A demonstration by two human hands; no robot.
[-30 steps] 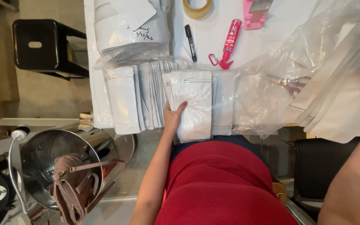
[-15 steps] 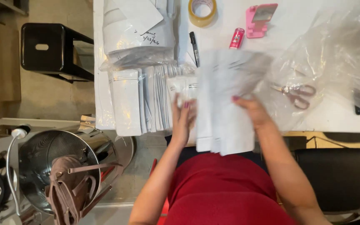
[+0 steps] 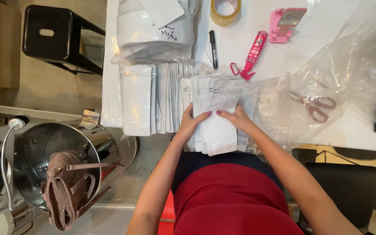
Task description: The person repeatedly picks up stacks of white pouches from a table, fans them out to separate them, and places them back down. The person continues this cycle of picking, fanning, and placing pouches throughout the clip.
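A stack of white zip pouches [image 3: 217,109] lies at the near edge of the white table [image 3: 283,56], overhanging it toward me. My left hand [image 3: 191,120] grips the stack's left side and my right hand [image 3: 236,118] grips its right side, thumbs on top. To the left, a fanned row of the same white pouches [image 3: 153,98] lies flat on the table.
Crumpled clear plastic bags [image 3: 336,87] cover scissors [image 3: 316,105] on the right. A tape roll [image 3: 225,9], black marker [image 3: 213,48], red pen-like tube [image 3: 253,54] and pink stand [image 3: 286,24] lie farther back. A black stool [image 3: 51,37] and a steel bowl holding a bag [image 3: 62,174] stand left.
My right hand brought a bundle of white pouches from the right and laid it on the stack under my left hand. Both hands now hold the stack together.
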